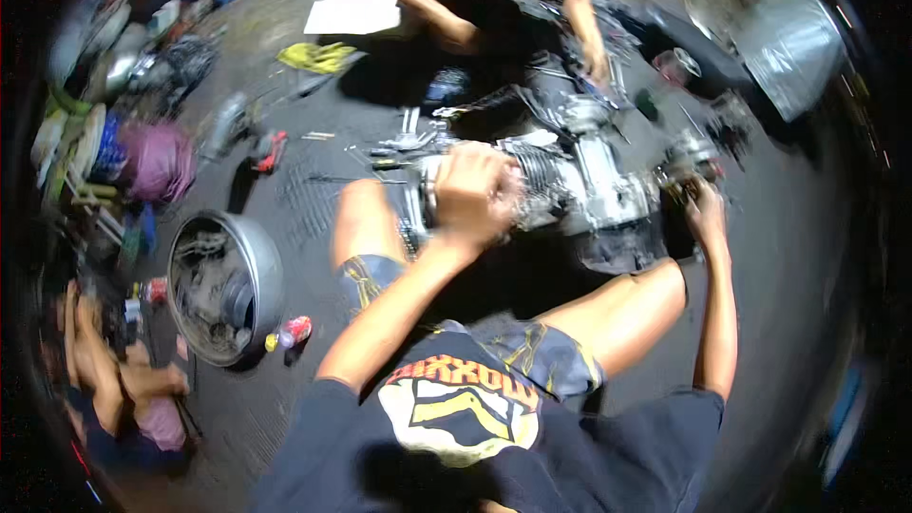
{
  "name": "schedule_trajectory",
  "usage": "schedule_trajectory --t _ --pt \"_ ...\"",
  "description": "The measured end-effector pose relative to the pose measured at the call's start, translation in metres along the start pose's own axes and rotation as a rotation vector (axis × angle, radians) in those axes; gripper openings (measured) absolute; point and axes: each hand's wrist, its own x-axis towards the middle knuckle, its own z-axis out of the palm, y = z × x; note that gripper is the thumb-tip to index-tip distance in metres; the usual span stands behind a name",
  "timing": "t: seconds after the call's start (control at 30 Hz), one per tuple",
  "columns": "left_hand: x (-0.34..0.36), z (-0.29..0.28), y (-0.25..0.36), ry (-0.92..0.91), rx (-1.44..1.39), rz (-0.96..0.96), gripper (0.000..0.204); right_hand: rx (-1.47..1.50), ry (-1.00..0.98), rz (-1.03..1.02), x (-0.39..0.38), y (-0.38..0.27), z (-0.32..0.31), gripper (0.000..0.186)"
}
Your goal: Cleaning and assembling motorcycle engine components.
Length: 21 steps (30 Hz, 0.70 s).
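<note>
A motor engine (pixel 594 180) with a finned cylinder (pixel 537 171) lies on the dark ground between my bent legs. My left hand (pixel 473 188), blurred by motion, is curled over the engine's left end, by the fins; whatever its fingers grip is hidden. At the engine's right end my right hand (pixel 701 201) is closed on a small brassy metal part (pixel 676 185), too blurred to name exactly. Just beyond it sits another metal component (pixel 689 147). Loose metal pieces (pixel 408 150) lie left of the engine.
A co-worker's arms (pixel 427 9) reach in from the top; another person (pixel 114 389) sits at lower left. A metal basin (pixel 264 271) of parts, cans (pixel 294 331), a red tool (pixel 271 154), yellow rag (pixel 309 57), white sheet (pixel 351 14), bagged clutter (pixel 161 161) and a silver object (pixel 788 47) surround me.
</note>
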Motion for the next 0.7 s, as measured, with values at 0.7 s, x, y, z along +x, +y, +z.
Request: schedule_trajectory --t 0.7 --pt "0.005 0.000 0.020 -0.042 -0.014 -0.023 0.009 -0.115 -0.141 0.147 -0.022 -0.014 -0.038 0.031"
